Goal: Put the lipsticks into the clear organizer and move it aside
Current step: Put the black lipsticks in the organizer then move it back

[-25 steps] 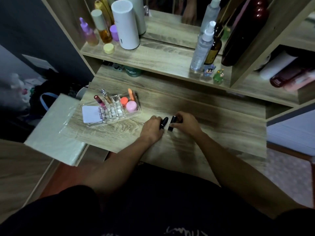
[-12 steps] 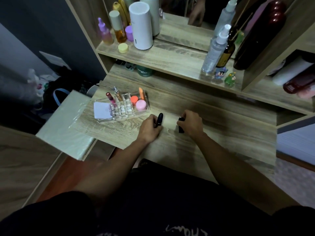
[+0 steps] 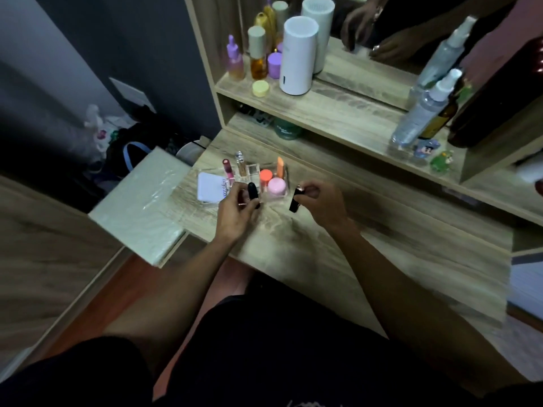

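The clear organizer sits at the left end of the wooden desk, holding a pink lip tube, a small glass bottle, an orange stick, an orange cap and a pink jar. My left hand grips a rounded black lipstick, held upright right at the organizer's front edge. Just to the organizer's right, my right hand holds a squarer black lipstick, tilted slightly above the desk.
A white card lies in the organizer's left part. A plastic-wrapped board juts out left of the desk. The shelf above carries a white cylinder, small bottles, a yellow lid, spray bottles and two figurines. A mirror stands behind.
Both hands lifted their lipsticks off the desk and moved left toward the organizer. The left hand's lipstick now stands at the organizer's front; the camera view shifted too.
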